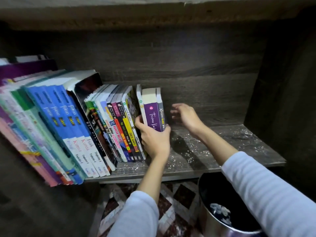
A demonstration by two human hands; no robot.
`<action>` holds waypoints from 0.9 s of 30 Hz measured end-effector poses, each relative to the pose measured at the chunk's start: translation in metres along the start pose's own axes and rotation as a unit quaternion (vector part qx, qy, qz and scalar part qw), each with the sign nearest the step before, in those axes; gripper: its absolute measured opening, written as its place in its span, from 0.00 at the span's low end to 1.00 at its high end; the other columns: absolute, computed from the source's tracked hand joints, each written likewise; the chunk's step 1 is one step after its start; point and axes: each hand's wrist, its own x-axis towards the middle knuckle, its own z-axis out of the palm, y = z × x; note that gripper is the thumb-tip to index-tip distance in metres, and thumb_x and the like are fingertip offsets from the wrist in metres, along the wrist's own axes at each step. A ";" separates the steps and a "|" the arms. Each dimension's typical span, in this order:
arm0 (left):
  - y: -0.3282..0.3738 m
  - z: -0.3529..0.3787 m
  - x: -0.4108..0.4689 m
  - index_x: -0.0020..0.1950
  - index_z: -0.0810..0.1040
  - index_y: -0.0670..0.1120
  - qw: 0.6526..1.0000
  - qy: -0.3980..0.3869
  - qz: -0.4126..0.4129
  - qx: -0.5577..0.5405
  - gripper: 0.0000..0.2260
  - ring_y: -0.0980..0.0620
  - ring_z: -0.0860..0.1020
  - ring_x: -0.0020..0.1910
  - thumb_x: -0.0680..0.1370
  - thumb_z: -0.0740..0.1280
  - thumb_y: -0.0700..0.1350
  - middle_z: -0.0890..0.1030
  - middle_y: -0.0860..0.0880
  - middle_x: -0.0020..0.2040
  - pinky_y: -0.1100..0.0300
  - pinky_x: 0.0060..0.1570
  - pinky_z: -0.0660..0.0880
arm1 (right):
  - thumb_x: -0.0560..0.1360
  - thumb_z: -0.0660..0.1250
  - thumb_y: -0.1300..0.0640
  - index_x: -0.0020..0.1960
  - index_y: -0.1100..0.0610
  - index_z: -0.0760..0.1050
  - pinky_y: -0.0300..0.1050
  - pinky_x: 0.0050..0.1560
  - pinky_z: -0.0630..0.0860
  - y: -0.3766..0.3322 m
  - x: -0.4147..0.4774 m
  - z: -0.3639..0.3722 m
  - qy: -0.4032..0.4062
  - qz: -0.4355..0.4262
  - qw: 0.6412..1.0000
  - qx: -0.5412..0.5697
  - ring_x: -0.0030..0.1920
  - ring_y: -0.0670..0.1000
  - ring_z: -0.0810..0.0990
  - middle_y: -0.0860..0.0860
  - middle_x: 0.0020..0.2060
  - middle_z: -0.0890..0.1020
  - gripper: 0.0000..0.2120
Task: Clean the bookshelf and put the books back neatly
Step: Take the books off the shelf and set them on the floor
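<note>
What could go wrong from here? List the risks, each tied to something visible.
1. White specks litter the shelf right of the books; books slid there may trap dirt.
2. The left grip holds the purple book and its neighbours low down, the right grip open and off them; they could tip.
3. The row leans beside a gap and might slump.

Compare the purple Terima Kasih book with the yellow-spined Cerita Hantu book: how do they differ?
The purple Terima Kasih book has a much thicker spine than the yellow-spined Cerita Hantu book. The purple one stands nearly upright; the yellow one leans left with its row. The left hand grips the purple one; no hand holds the yellow one. Both face spine out on the same shelf.
</note>
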 end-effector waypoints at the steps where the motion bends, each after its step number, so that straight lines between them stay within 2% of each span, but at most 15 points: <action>1: -0.002 0.001 0.000 0.71 0.56 0.47 1.000 0.006 0.006 0.009 0.39 0.41 0.78 0.51 0.68 0.75 0.45 0.78 0.42 0.58 0.52 0.48 0.75 | 0.79 0.54 0.60 0.55 0.56 0.76 0.48 0.54 0.73 0.012 0.002 0.000 -0.006 0.004 1.000 -0.023 0.47 0.53 0.77 0.56 0.51 0.80 0.13; 3: -0.006 0.003 0.002 0.73 0.57 0.46 1.000 0.016 0.016 0.013 0.40 0.42 0.78 0.53 0.67 0.75 0.47 0.78 0.42 0.58 0.52 0.49 0.74 | 0.79 0.53 0.62 0.58 0.58 0.77 0.45 0.53 0.72 0.030 0.003 0.002 -0.033 0.019 0.998 -0.057 0.48 0.51 0.76 0.54 0.52 0.80 0.16; 5: -0.011 0.003 0.003 0.72 0.59 0.45 0.999 0.017 0.028 0.000 0.39 0.45 0.78 0.52 0.67 0.75 0.48 0.78 0.44 0.57 0.56 0.47 0.73 | 0.77 0.54 0.60 0.63 0.55 0.75 0.47 0.54 0.72 0.042 0.002 0.006 -0.065 0.013 0.994 -0.085 0.52 0.51 0.77 0.54 0.58 0.80 0.17; 8: -0.017 0.001 0.003 0.69 0.63 0.44 0.998 0.020 0.056 -0.025 0.36 0.47 0.78 0.49 0.66 0.76 0.49 0.80 0.45 0.54 0.62 0.44 0.69 | 0.74 0.56 0.61 0.68 0.52 0.69 0.52 0.68 0.68 0.051 -0.002 0.012 -0.091 -0.024 0.989 -0.114 0.64 0.53 0.74 0.53 0.65 0.76 0.23; 10: -0.017 0.000 0.003 0.66 0.66 0.42 0.997 0.026 0.062 -0.036 0.34 0.49 0.77 0.45 0.65 0.76 0.49 0.81 0.46 0.52 0.66 0.42 0.66 | 0.74 0.56 0.61 0.71 0.50 0.66 0.52 0.71 0.64 0.053 -0.006 0.013 -0.098 -0.037 0.988 -0.113 0.67 0.52 0.71 0.53 0.67 0.73 0.25; 13: -0.012 -0.008 -0.001 0.62 0.68 0.41 0.995 0.031 0.076 -0.055 0.31 0.53 0.73 0.40 0.65 0.77 0.47 0.78 0.50 0.47 0.69 0.38 0.63 | 0.76 0.55 0.65 0.72 0.51 0.62 0.51 0.72 0.62 0.046 -0.016 0.012 -0.097 -0.071 0.986 -0.115 0.69 0.51 0.69 0.52 0.69 0.71 0.26; 16: 0.003 -0.021 -0.004 0.59 0.68 0.42 0.990 0.032 0.105 -0.088 0.28 0.54 0.75 0.39 0.65 0.77 0.46 0.77 0.53 0.44 0.67 0.41 0.69 | 0.76 0.55 0.67 0.73 0.51 0.61 0.42 0.72 0.61 0.027 -0.029 0.009 -0.077 -0.108 0.985 -0.106 0.68 0.47 0.69 0.48 0.68 0.71 0.27; 19: 0.023 -0.040 -0.005 0.51 0.68 0.45 0.983 0.028 0.133 -0.123 0.22 0.69 0.74 0.36 0.65 0.77 0.44 0.74 0.61 0.39 0.78 0.39 0.65 | 0.75 0.55 0.69 0.72 0.53 0.61 0.38 0.70 0.62 -0.002 -0.044 0.003 -0.065 -0.151 0.982 -0.097 0.66 0.44 0.70 0.46 0.66 0.72 0.27; 21: 0.038 -0.059 -0.009 0.48 0.67 0.50 0.976 0.023 0.145 -0.159 0.22 0.69 0.75 0.37 0.65 0.77 0.44 0.76 0.61 0.39 0.74 0.41 0.68 | 0.75 0.54 0.69 0.73 0.52 0.59 0.39 0.68 0.61 -0.026 -0.057 -0.001 -0.055 -0.178 0.975 -0.124 0.67 0.47 0.70 0.48 0.67 0.71 0.28; 24: 0.057 -0.092 -0.020 0.52 0.68 0.50 0.964 0.010 0.140 -0.225 0.23 0.63 0.78 0.42 0.64 0.77 0.44 0.78 0.58 0.45 0.68 0.47 0.73 | 0.77 0.55 0.64 0.75 0.51 0.54 0.39 0.65 0.61 -0.067 -0.076 -0.004 -0.056 -0.173 0.970 -0.163 0.67 0.51 0.69 0.51 0.71 0.67 0.29; 26: 0.066 -0.115 -0.029 0.53 0.69 0.51 0.956 0.002 0.138 -0.259 0.24 0.62 0.79 0.46 0.62 0.76 0.47 0.78 0.57 0.48 0.65 0.50 0.74 | 0.74 0.59 0.55 0.75 0.50 0.53 0.46 0.71 0.61 -0.092 -0.088 -0.001 -0.074 -0.165 0.971 -0.158 0.69 0.54 0.68 0.53 0.71 0.67 0.31; 27: 0.070 -0.127 -0.033 0.55 0.70 0.50 0.951 -0.004 0.140 -0.275 0.26 0.61 0.79 0.48 0.61 0.76 0.48 0.79 0.55 0.50 0.64 0.51 0.75 | 0.70 0.61 0.50 0.75 0.50 0.54 0.51 0.71 0.62 -0.101 -0.092 0.001 -0.085 -0.160 0.972 -0.149 0.69 0.54 0.69 0.54 0.70 0.68 0.35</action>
